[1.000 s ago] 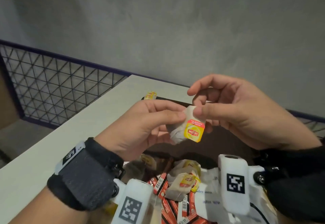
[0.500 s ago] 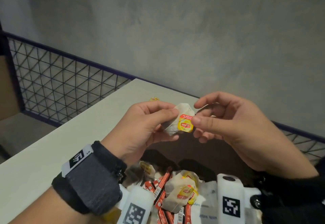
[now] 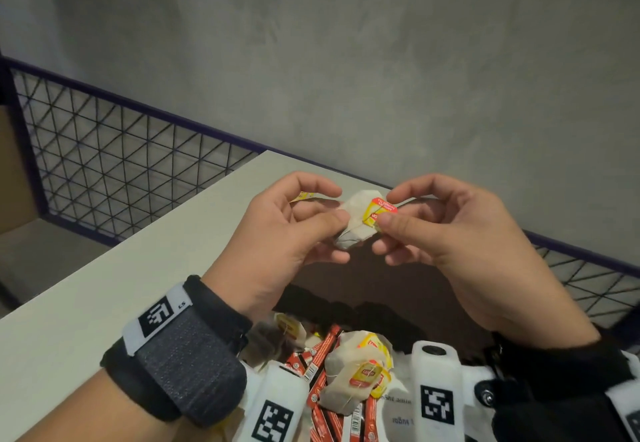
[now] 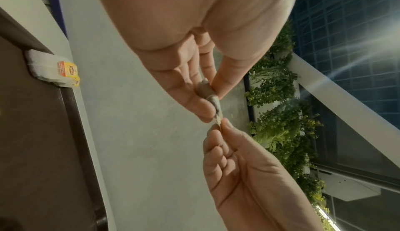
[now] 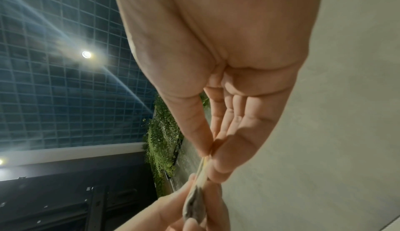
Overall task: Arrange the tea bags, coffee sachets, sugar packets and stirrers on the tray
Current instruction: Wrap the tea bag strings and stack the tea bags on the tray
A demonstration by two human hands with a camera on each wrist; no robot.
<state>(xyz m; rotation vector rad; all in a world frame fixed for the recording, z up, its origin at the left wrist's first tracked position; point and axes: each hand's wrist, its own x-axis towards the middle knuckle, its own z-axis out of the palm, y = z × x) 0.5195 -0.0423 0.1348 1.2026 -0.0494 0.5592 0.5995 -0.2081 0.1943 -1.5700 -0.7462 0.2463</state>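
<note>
Little of the sorting looks done. The left hand (image 3: 280,233) pinches a tea bag (image 3: 356,223) by its body while the right hand (image 3: 446,233) pinches its yellow tag, both held above the brown tray (image 3: 391,278). One placed tea bag (image 4: 52,70) lies at the tray's far edge. A heap of tea bags and red sachets (image 3: 346,382) waits nearer; stirrers, if any, are hidden.

Two hands (image 3: 287,230) (image 3: 450,233), one held tea bag (image 3: 356,223), one tray (image 3: 398,278).
</note>
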